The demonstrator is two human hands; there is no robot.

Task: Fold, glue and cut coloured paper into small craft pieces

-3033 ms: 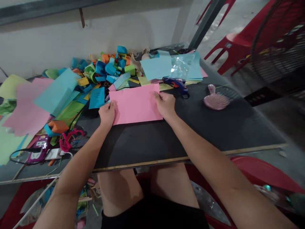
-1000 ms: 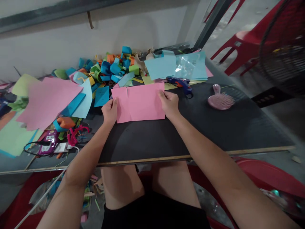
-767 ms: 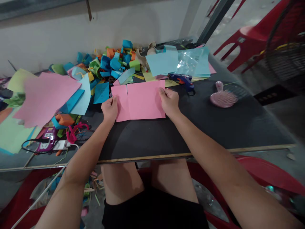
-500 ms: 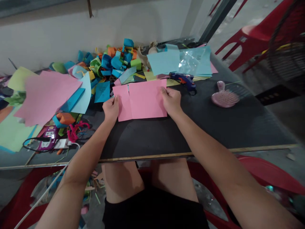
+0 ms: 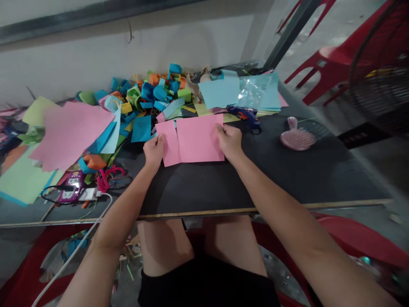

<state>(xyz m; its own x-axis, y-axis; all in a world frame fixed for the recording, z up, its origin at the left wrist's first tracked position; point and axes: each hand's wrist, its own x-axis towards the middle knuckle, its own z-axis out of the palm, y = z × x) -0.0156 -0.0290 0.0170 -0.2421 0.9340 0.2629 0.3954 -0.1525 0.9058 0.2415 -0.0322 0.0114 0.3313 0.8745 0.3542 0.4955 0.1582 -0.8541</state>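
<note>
A sheet of pink paper [image 5: 200, 140] is held up over the dark table. A split runs down from its top edge, left of the middle, and the lower part still looks joined. My left hand [image 5: 154, 151] is closed on the narrow left part, thumb in front. The wider right part is pinched by my right hand [image 5: 230, 140] near its right edge. Just behind the sheet lie a small blue paper [image 5: 141, 128] and a dark blue glue gun [image 5: 247, 117].
Folded coloured paper pieces [image 5: 153, 91] are heaped at the back. Large pink paper [image 5: 72, 132] and a purple device [image 5: 72, 187] with a white cable lie left. A pink hairbrush [image 5: 297, 140] lies right. Beyond the table are a red chair [image 5: 322, 68] and a fan [image 5: 383, 81].
The split in the pink paper has widened and reaches further down from the top edge. The left part tilts slightly more, and my left hand sits a little nearer my right. The view has shifted slightly.
</note>
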